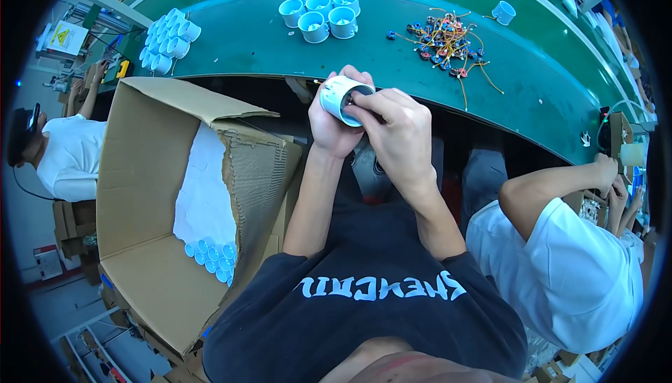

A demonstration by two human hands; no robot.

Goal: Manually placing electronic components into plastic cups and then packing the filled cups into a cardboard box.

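While my left hand [334, 125] grips the cup [341, 99] and my right hand's [397, 138] fingers [365, 107] pinch inside its mouth, I judge a slip could drop it off the belt [280, 47].

The cup [341, 100] looks like smooth pale-blue plastic. Left of it, the box [150, 194] is matt, rough-torn cardboard. Behind it, the belt [280, 40] is smooth, slightly glossy green.

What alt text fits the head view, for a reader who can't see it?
Both hands hold a pale blue plastic cup above a green conveyor belt: left hand grips it, right hand has fingers at its open mouth. More cups and a tangle of wired parts lie on the belt; an open cardboard box stands left.
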